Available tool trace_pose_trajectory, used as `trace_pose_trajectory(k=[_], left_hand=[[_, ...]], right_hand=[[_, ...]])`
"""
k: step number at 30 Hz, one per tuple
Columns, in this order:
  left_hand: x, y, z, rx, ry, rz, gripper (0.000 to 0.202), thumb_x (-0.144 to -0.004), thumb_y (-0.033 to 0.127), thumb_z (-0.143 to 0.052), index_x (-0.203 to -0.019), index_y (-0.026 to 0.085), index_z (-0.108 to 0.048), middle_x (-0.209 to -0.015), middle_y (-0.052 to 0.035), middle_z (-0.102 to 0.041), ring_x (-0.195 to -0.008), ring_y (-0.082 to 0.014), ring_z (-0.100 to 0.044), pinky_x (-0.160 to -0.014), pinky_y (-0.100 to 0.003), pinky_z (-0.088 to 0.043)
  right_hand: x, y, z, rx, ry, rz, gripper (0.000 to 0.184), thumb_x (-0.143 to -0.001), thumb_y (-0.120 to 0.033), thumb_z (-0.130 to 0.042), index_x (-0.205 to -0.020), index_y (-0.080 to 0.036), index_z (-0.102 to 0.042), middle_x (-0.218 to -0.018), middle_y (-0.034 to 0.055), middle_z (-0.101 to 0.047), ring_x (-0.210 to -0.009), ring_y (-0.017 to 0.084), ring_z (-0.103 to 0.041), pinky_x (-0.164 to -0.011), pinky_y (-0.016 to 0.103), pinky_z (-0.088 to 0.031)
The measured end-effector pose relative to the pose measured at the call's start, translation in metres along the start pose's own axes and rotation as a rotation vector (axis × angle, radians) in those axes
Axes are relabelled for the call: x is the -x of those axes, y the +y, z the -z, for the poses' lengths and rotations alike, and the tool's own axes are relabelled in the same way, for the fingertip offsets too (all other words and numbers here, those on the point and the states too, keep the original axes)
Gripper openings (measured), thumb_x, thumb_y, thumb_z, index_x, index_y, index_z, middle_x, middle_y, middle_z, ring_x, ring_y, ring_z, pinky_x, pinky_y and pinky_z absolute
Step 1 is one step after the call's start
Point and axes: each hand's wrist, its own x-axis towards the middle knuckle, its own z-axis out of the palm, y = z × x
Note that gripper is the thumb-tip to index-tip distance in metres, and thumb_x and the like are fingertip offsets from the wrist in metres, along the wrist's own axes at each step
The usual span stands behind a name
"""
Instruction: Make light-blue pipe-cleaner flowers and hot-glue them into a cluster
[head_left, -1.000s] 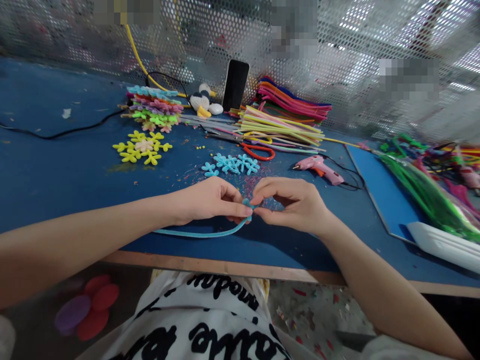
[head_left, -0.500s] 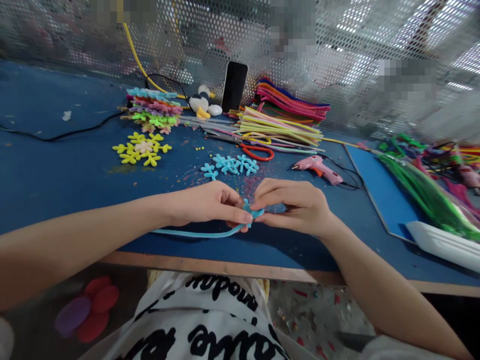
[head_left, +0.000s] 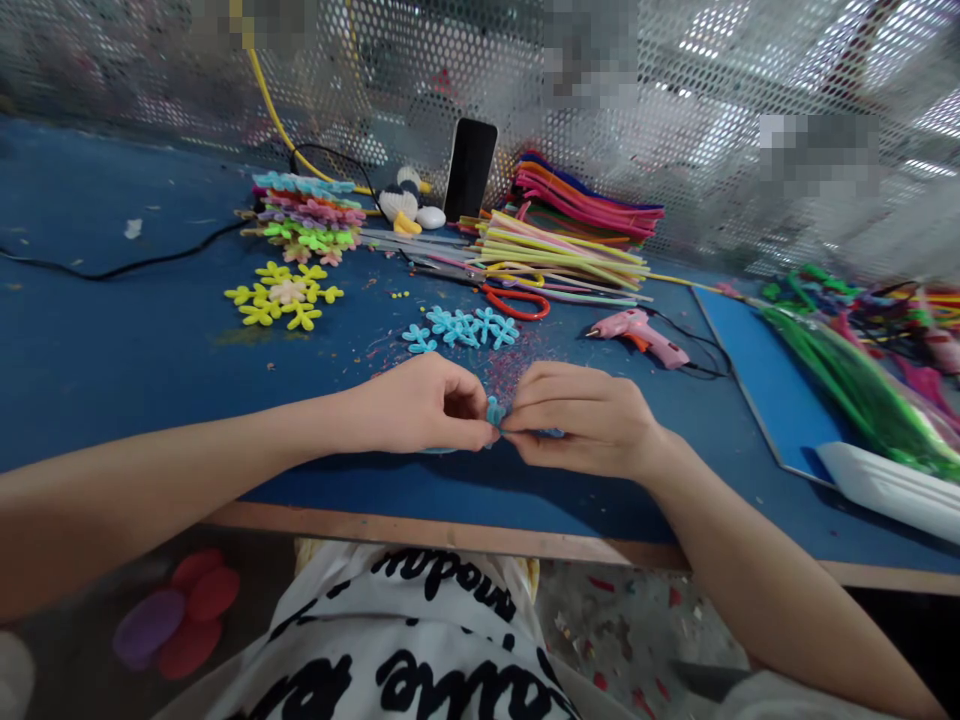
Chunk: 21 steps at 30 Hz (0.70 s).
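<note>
Near the table's front edge, my left hand (head_left: 442,405) and my right hand (head_left: 581,415) pinch a light-blue pipe cleaner (head_left: 493,410) between them. Small bent loops of it show between the fingertips; the rest is mostly covered by my hands. Just beyond lie several light-blue pipe-cleaner pieces (head_left: 461,329) bent into petal shapes. Farther left rests a yellow pipe-cleaner snowflake (head_left: 285,296) with a pale centre. A pink glue gun (head_left: 641,337) lies beyond my right hand.
Red-handled scissors (head_left: 517,302) lie by a bundle of pale pipe cleaners (head_left: 562,255). A phone (head_left: 471,170) leans on the mesh wall. Stacked colourful snowflakes (head_left: 307,220) stand back left. On the right are a blue board (head_left: 757,380), a green bag (head_left: 840,385) and a white tray (head_left: 892,485).
The pipe cleaner has been turned between my fingers. Its long tail, which stretched left below my left hand, is now mostly hidden. My fingertips have closed in together.
</note>
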Motion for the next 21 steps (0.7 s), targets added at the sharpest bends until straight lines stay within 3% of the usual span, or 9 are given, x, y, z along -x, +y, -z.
trace_pose_trajectory(k=[4, 7, 9, 11, 13, 15, 17, 21], left_hand=[[0.003, -0.002, -0.002, -0.409, 0.143, -0.271, 0.012, -0.081, 0.025, -0.065, -0.072, 0.017, -0.067, -0.068, -0.0004, -0.067, -0.066, -0.0140, -0.058, -0.065, -0.025, -0.039], [0.003, -0.007, -0.005, -0.746, 0.192, -0.466, 0.018, -0.088, 0.025, -0.058, -0.075, 0.017, -0.068, -0.074, -0.0062, -0.070, -0.074, -0.0195, -0.060, -0.071, -0.031, -0.039], [0.004, -0.008, -0.006, -0.843, 0.197, -0.520, 0.024, -0.092, 0.026, -0.053, -0.074, 0.017, -0.067, -0.074, -0.0081, -0.070, -0.075, -0.0209, -0.060, -0.071, -0.032, -0.039], [0.004, -0.006, -0.006, -0.790, 0.239, -0.515, 0.023, -0.090, 0.026, -0.054, -0.073, 0.018, -0.066, -0.072, -0.0067, -0.069, -0.073, -0.0196, -0.060, -0.071, -0.032, -0.039], [0.006, -0.001, -0.003, -0.597, 0.313, -0.437, 0.018, -0.087, 0.026, -0.059, -0.071, 0.019, -0.065, -0.070, -0.0031, -0.069, -0.069, -0.0166, -0.059, -0.069, -0.028, -0.040], [0.007, 0.004, 0.000, -0.344, 0.350, -0.305, 0.018, -0.084, 0.028, -0.063, -0.070, 0.018, -0.064, -0.067, 0.0001, -0.067, -0.064, -0.0135, -0.058, -0.064, -0.025, -0.041], [0.007, 0.008, 0.002, -0.155, 0.317, -0.190, 0.021, -0.082, 0.032, -0.066, -0.069, 0.017, -0.064, -0.064, 0.0013, -0.065, -0.062, -0.0122, -0.056, -0.061, -0.023, -0.041], [0.006, 0.008, -0.001, -0.033, 0.223, -0.119, 0.022, -0.081, 0.034, -0.066, -0.071, 0.015, -0.067, -0.064, 0.0009, -0.065, -0.061, -0.0121, -0.056, -0.058, -0.022, -0.041]], right_hand=[[0.000, -0.007, -0.003, -0.064, -0.059, -0.205, 0.013, -0.083, -0.007, -0.065, -0.083, -0.018, -0.071, -0.071, 0.0041, -0.069, -0.067, 0.014, -0.063, -0.065, 0.028, -0.052], [0.000, -0.014, -0.006, -0.120, -0.109, -0.529, 0.011, -0.078, -0.008, -0.067, -0.073, -0.017, -0.072, -0.065, 0.0007, -0.067, -0.060, 0.011, -0.059, -0.059, 0.024, -0.047], [-0.001, -0.016, -0.007, -0.205, -0.117, -0.776, 0.009, -0.077, -0.013, -0.070, -0.069, -0.016, -0.073, -0.061, -0.0004, -0.067, -0.054, 0.010, -0.056, -0.052, 0.022, -0.044], [-0.002, -0.017, -0.006, -0.344, -0.099, -0.947, 0.009, -0.077, -0.021, -0.073, -0.070, -0.015, -0.074, -0.059, -0.0005, -0.067, -0.051, 0.010, -0.054, -0.048, 0.021, -0.042], [-0.004, -0.016, -0.003, -0.448, -0.047, -0.992, 0.015, -0.080, -0.029, -0.074, -0.073, -0.015, -0.074, -0.060, 0.0003, -0.067, -0.051, 0.010, -0.054, -0.048, 0.021, -0.043], [-0.006, -0.017, 0.001, -0.439, 0.012, -0.944, 0.021, -0.085, -0.034, -0.071, -0.078, -0.014, -0.074, -0.066, 0.0023, -0.069, -0.056, 0.011, -0.057, -0.051, 0.021, -0.045], [-0.008, -0.018, 0.004, -0.350, 0.047, -0.846, 0.024, -0.090, -0.034, -0.066, -0.079, -0.014, -0.073, -0.070, 0.0035, -0.069, -0.060, 0.011, -0.058, -0.054, 0.021, -0.045], [-0.007, -0.019, 0.001, -0.286, 0.044, -0.773, 0.029, -0.092, -0.031, -0.062, -0.070, -0.014, -0.069, -0.065, 0.0020, -0.064, -0.058, 0.009, -0.053, -0.053, 0.021, -0.040]])
